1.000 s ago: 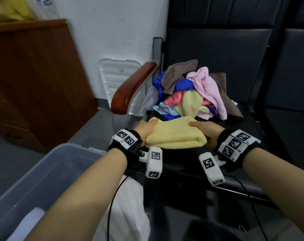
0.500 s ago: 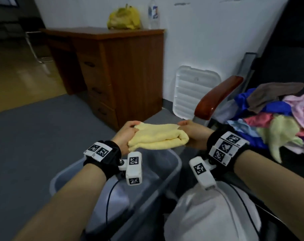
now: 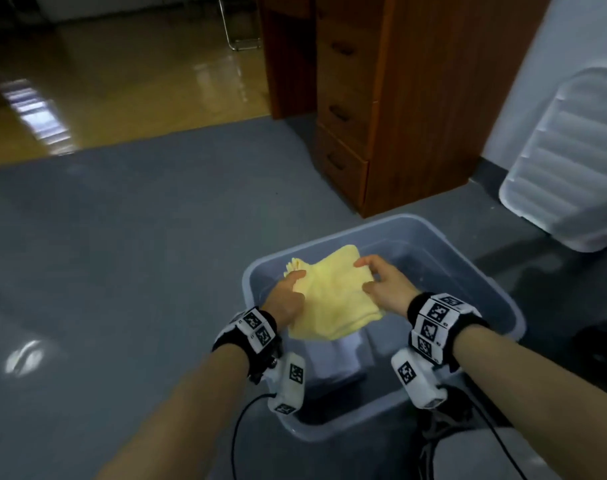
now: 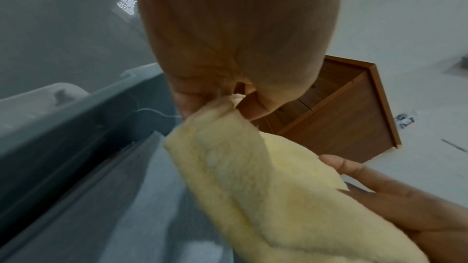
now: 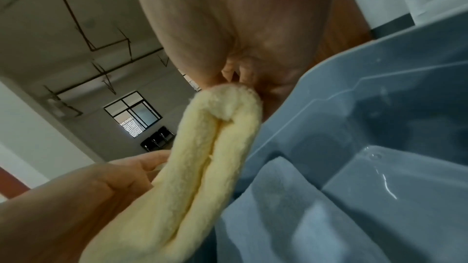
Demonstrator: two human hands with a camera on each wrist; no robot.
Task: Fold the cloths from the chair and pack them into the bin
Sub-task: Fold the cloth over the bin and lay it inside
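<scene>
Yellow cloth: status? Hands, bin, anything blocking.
Left hand and right hand both grip the folded yellow cloth. Cloth held over the open bin. White folded cloth already inside; nothing blocking.

a folded pale yellow fleecy cloth sits at lower centre of the head view, tilted, above the open grey-blue plastic bin; a white folded cloth lies inside the bin beneath it.
</scene>
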